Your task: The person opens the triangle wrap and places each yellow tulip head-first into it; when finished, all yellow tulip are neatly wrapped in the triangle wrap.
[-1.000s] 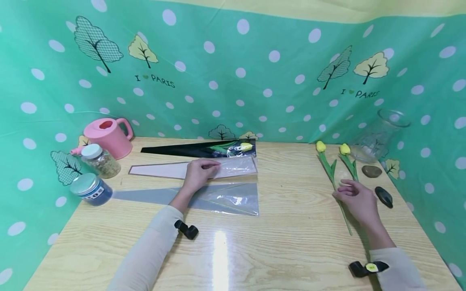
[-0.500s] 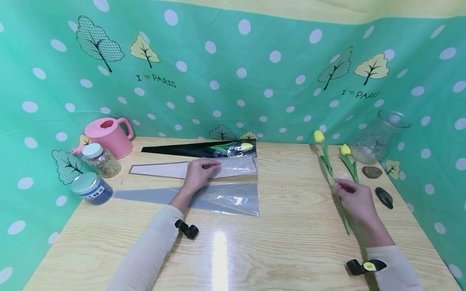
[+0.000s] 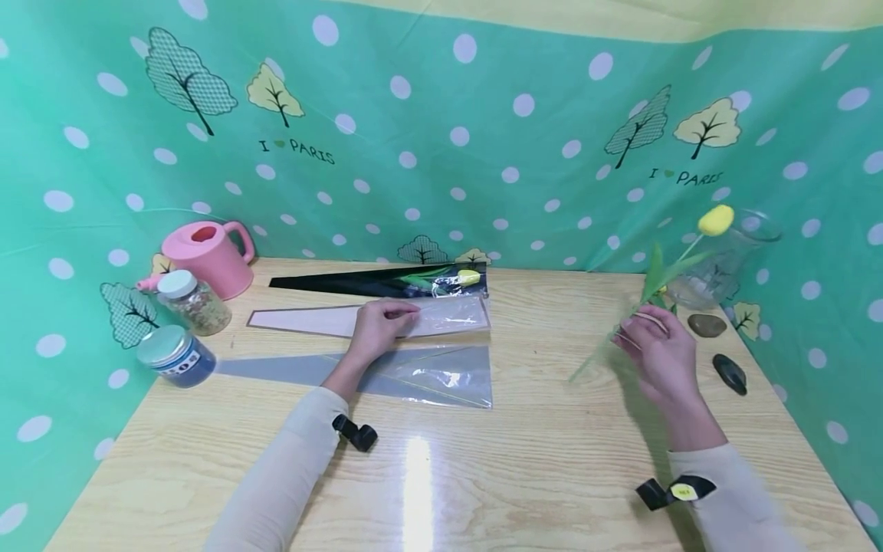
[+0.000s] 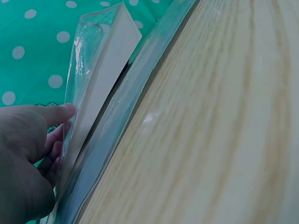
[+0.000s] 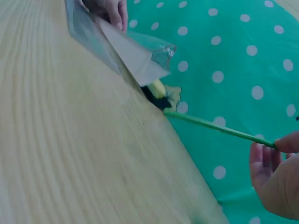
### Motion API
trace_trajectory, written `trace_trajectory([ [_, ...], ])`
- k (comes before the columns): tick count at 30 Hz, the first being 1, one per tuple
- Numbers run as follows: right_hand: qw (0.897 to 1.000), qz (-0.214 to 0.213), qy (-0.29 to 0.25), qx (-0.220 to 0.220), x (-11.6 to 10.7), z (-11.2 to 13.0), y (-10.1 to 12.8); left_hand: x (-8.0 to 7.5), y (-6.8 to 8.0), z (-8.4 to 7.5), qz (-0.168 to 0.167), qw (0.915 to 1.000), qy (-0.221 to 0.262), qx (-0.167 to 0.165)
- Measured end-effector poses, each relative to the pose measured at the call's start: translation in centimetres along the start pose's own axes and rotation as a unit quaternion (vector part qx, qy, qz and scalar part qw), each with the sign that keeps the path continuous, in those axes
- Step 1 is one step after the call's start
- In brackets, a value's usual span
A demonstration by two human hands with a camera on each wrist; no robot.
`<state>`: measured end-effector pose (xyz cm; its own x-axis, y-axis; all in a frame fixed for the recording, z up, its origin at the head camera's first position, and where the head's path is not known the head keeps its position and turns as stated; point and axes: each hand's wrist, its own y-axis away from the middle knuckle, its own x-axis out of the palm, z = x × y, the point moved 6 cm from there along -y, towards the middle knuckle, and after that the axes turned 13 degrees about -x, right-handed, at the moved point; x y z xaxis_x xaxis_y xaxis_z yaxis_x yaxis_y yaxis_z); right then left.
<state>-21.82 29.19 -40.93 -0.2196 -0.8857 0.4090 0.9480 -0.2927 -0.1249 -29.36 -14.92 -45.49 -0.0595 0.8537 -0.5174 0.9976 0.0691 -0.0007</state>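
Note:
My right hand (image 3: 641, 331) pinches the green stem (image 5: 212, 126) of a yellow tulip (image 3: 715, 220) and holds it in the air, bloom up to the right, stem end slanting down to the left. On the table's left, my left hand (image 3: 402, 311) lies on a white-backed clear flower sleeve (image 3: 303, 320). Its thumb and fingers (image 4: 60, 113) pinch the sleeve's (image 4: 105, 60) clear film near the wide mouth. Behind it lies a black sleeve (image 3: 359, 284) holding another yellow tulip (image 3: 467, 277). In front lies a grey sleeve (image 3: 407, 372).
A glass vase (image 3: 720, 261) stands at the back right, with two dark stones (image 3: 707, 325) (image 3: 729, 373) in front of it. A pink watering can (image 3: 205, 257) and two jars (image 3: 193, 303) (image 3: 174, 356) stand at the left edge. Green dotted cloth walls the table (image 3: 483, 475).
My right hand took hold of the nearer tulip lying on the table and lifted it, swinging the bloom up and to the right. My left hand stayed on the white sleeve.

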Motion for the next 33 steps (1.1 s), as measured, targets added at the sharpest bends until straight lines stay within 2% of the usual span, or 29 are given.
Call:
trace_trajectory([
  [4, 0.996, -0.05, -0.075, 0.004, 1.2, -0.9, -0.5, 0.0, 0.0, 0.1, 0.0, 1.0, 0.002, -0.001],
  [7, 0.991, -0.083, -0.107, 0.007, 1.9, -1.6, -0.9, 0.1, 0.0, 0.1, 0.0, 1.0, 0.002, 0.0],
  [16, 0.974, -0.188, -0.126, 0.029, 4.5, -4.6, -1.6, 0.0, -0.1, 0.1, 0.0, 1.0, 0.003, -0.002],
  [25, 0.967, -0.218, -0.128, 0.03, 7.9, -8.2, -1.7, 0.1, 0.0, 0.1, 0.001, 1.0, 0.005, -0.001],
  [30, 0.965, -0.229, -0.128, 0.026, 9.5, -10.1, -1.1, 0.1, -0.1, 0.2, 0.001, 1.0, 0.008, 0.0],
  [33, 0.961, -0.239, -0.131, 0.038, 10.3, -11.1, -0.6, 0.2, -0.1, 0.2, 0.0, 1.0, 0.009, 0.002],
])
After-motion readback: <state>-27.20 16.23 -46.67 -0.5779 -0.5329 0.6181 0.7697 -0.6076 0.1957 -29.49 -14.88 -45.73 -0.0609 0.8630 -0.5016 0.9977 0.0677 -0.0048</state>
